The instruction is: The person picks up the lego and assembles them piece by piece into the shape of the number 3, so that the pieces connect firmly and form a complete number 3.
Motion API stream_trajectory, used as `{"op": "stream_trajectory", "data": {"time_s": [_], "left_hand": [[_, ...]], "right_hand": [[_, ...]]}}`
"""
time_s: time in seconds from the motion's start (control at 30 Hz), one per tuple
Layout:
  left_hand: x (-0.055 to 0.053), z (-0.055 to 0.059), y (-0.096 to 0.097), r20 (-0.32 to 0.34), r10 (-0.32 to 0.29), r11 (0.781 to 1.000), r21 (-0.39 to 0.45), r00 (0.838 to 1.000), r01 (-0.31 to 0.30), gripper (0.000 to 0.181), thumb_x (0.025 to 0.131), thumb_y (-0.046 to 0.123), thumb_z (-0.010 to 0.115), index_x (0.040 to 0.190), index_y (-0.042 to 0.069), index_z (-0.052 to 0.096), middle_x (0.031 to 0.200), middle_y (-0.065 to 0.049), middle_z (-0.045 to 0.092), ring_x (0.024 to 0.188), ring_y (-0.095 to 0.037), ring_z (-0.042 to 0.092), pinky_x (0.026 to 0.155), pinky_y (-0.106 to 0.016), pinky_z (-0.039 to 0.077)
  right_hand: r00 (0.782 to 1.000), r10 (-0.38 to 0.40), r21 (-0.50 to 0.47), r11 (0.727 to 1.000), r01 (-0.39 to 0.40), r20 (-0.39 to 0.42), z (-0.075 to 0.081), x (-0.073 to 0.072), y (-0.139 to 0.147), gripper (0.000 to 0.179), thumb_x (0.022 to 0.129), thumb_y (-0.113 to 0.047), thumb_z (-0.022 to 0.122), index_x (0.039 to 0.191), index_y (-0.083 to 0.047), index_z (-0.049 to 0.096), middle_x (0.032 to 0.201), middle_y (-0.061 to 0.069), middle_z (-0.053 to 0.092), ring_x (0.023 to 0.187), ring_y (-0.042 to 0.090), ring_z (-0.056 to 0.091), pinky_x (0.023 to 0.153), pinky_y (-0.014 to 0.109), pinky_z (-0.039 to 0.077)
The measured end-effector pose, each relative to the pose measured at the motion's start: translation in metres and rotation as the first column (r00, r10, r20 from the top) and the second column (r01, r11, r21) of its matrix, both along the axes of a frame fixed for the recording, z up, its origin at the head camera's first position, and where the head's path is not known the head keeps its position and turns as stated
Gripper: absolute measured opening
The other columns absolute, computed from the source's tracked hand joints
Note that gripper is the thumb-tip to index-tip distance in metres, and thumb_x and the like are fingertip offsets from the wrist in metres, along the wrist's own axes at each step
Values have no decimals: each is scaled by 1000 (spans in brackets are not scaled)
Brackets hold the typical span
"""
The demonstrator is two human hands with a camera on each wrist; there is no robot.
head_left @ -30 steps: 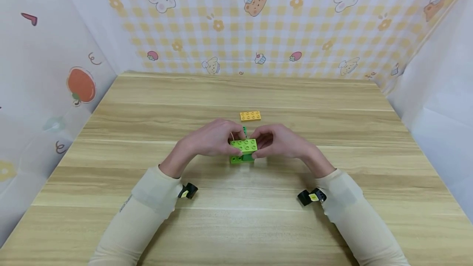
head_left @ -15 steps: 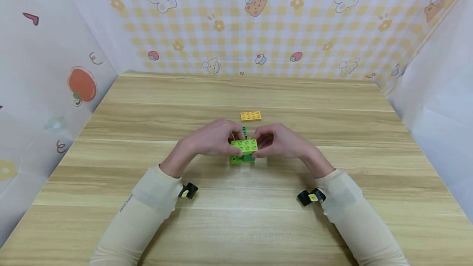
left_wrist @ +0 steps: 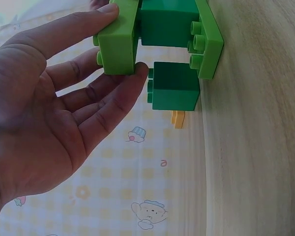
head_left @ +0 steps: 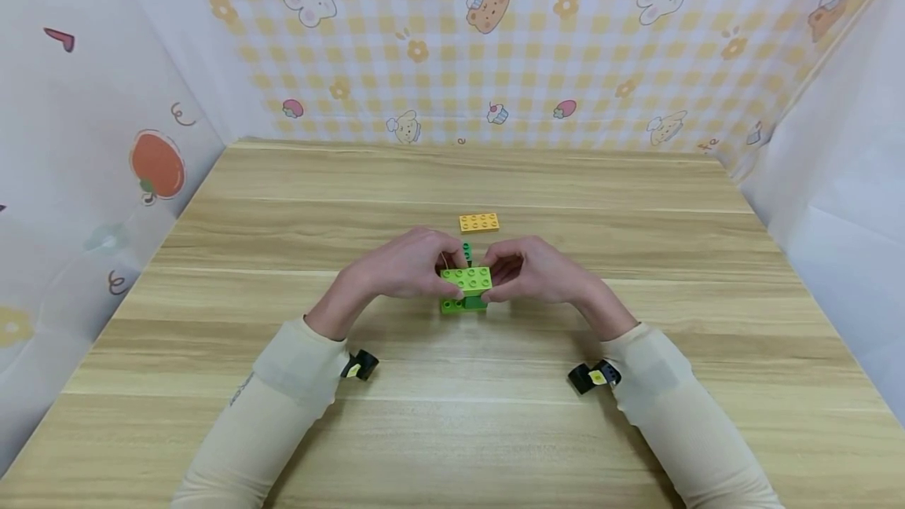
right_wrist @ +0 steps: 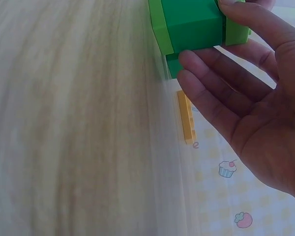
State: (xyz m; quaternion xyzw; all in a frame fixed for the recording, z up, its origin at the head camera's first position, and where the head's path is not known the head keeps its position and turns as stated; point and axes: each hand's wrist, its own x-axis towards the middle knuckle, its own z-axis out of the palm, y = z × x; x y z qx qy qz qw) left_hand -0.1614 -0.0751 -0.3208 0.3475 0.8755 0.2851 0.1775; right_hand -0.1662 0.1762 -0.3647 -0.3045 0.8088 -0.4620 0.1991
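Our left hand (head_left: 412, 261) and right hand (head_left: 543, 269) pinch the upper lime brick (head_left: 476, 276) between thumbs and curled fingers, just above the dark green brick (head_left: 475, 302); we seem to be seating it, which calls for even downward pressure.

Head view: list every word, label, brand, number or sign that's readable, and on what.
"e": backdrop, low centre.
Apparently "fe", tilted: backdrop, lower right.
Left sleeve mark: too small to read.
Left yellow label, right yellow label: too small.
Bricks: none readable.
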Motion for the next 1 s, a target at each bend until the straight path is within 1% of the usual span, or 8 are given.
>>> {"op": "stream_trajectory", "data": {"time_s": [0.4, 0.73, 1.0], "left_hand": [[-1, -2, 0, -3, -13, 1000, -7, 1000, 13, 17, 87, 19, 85, 99, 14, 74, 96, 2, 71, 87, -15, 61, 81, -31, 50], [-2, -2, 1, -17, -26, 1000, -6, 1000, 26, 17, 87, 19, 86, 98, 14, 73, 91, 2, 68, 84, -14, 56, 79, -31, 47], [-2, -3, -1, -13, -21, 1000, 14, 1000, 21, 18, 87, 18, 87, 97, 13, 73, 94, 2, 71, 86, -14, 60, 81, -31, 51]], "right_hand": [[1000, 1, 20, 1000, 0, -20, 0, 1, 0, 24, 85, -10, 88, 104, -7, 73, 96, 5, 76, 89, 17, 73, 82, 31, 62], [1000, -3, 26, 1000, 4, -31, 1, 2, -1, 23, 85, -9, 87, 102, -7, 72, 95, 4, 76, 89, 16, 73, 81, 30, 62], [999, 14, 28, 1000, -13, -33, 2, 1, -2, 22, 85, -8, 86, 102, -8, 72, 97, 5, 76, 91, 18, 74, 83, 32, 62]]}}
